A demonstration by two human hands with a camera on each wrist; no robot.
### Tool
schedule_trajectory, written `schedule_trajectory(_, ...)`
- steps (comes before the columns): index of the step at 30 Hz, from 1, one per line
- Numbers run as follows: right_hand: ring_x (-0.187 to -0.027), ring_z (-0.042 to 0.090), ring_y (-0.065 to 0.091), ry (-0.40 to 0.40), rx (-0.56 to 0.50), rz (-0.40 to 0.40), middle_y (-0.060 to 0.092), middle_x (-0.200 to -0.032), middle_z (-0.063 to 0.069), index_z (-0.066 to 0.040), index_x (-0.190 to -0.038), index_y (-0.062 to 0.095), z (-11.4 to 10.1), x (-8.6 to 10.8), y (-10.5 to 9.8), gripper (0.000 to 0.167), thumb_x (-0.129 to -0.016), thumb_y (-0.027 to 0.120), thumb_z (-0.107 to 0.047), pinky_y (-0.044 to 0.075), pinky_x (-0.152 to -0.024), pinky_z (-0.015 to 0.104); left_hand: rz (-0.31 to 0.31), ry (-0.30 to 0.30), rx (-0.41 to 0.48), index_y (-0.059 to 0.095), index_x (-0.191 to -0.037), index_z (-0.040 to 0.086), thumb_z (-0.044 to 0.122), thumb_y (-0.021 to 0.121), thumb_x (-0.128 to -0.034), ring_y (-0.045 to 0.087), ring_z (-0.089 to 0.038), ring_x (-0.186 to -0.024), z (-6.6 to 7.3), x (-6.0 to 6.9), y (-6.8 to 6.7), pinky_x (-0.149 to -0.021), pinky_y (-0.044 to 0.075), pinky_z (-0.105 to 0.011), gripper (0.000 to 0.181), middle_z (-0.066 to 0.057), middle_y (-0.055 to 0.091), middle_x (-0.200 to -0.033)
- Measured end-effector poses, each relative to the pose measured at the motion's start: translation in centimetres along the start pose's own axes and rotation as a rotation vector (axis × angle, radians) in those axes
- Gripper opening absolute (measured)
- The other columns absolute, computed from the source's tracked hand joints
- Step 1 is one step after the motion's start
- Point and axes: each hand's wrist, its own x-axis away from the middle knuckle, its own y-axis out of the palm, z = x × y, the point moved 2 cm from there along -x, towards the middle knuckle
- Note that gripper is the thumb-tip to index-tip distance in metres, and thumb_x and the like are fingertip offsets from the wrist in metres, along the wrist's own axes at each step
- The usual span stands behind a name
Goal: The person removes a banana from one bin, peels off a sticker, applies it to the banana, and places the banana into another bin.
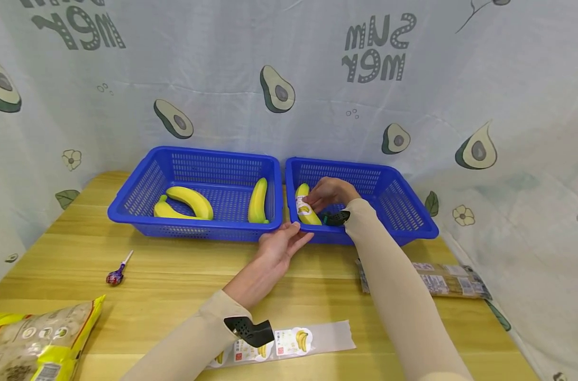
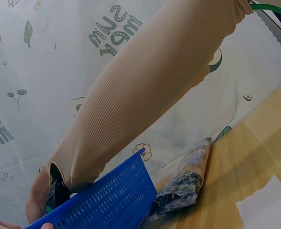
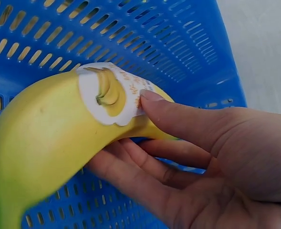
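In the right blue basket, a yellow banana with a white banana-picture label lies along the left wall. My right hand holds it, thumb on the label and fingers under the fruit in the right wrist view. My left hand is at this basket's near left corner, thumb over the rim and a finger against the outer wall. Three bananas without visible labels lie in the left blue basket: two together on the left and one at the right.
A strip of banana labels lies at the front, partly under my left forearm. A lollipop and a yellow-edged bag are on the left. A clear package lies behind my right forearm; a printed curtain hangs behind.
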Motion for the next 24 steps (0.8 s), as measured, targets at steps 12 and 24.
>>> schedule_trajectory(12, -0.089, 0.020, 0.074, 0.048, 0.037, 0.042, 0.074, -0.106, 0.014, 0.013, -0.130, 0.068, 0.24, -0.09, -0.02, 0.034, -0.105, 0.072, -0.011, 0.064, -0.092, 0.041, -0.004, 0.000, -0.017, 0.055, -0.102, 0.001, -0.007, 0.062, -0.1055, 0.072, -0.028, -0.106, -0.06, 0.29, -0.08, -0.098, 0.062, -0.045, 0.011, -0.014, 0.058, -0.111)
schedule_trajectory(24, -0.101, 0.028, 0.075, 0.047, -0.008, 0.025, 0.073, -0.122, 0.025, 0.015, -0.133, 0.065, -0.49, 0.56, -0.28, 0.038, -0.106, 0.070, -0.011, 0.061, -0.100, 0.048, 0.000, 0.003, -0.015, 0.056, -0.103, 0.000, -0.007, 0.062, -0.1054, 0.072, -0.027, -0.103, -0.03, 0.21, -0.08, -0.098, 0.062, -0.045, 0.010, -0.014, 0.058, -0.112)
